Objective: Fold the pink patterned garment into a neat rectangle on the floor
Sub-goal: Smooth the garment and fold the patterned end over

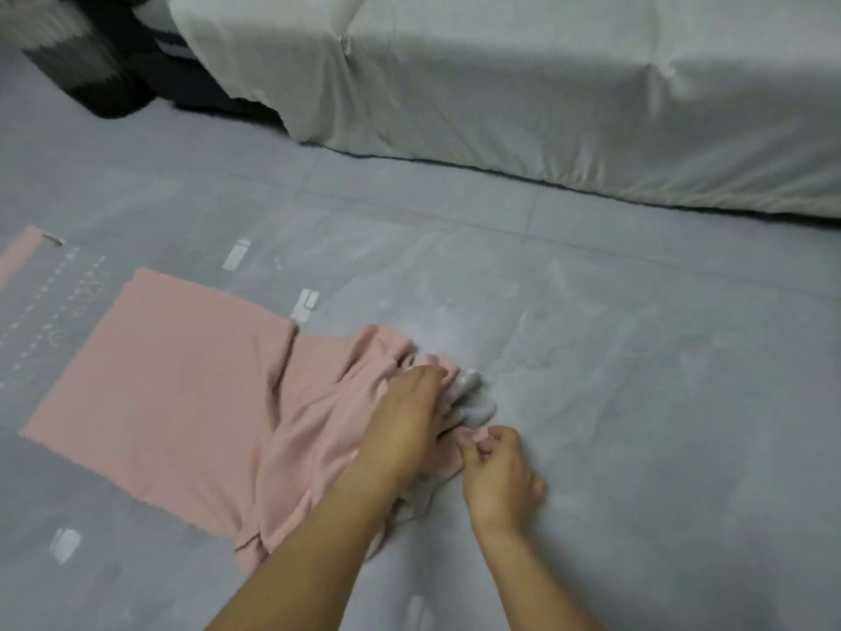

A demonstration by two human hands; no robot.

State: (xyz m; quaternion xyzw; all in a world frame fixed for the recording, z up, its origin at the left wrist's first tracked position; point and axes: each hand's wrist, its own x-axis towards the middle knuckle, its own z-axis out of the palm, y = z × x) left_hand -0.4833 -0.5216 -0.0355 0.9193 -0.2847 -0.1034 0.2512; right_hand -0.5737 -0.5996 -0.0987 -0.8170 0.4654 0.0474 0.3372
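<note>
The pink garment (173,403) lies on a grey mat on the floor, its left part flat and its right end bunched into folds. My left hand (405,425) presses down on the bunched right end, fingers curled into the cloth next to a pale grey-white patch of fabric (475,403). My right hand (496,471) sits just to the right, thumb and fingers pinching a small pink edge of the garment. Both forearms come in from the bottom of the view.
A bed or sofa under a white sheet (546,97) runs along the back right. A dark fuzzy object (86,70) stands at the back left. The grey printed mat (637,403) covers the floor. Another pink cloth edge (18,257) shows at far left.
</note>
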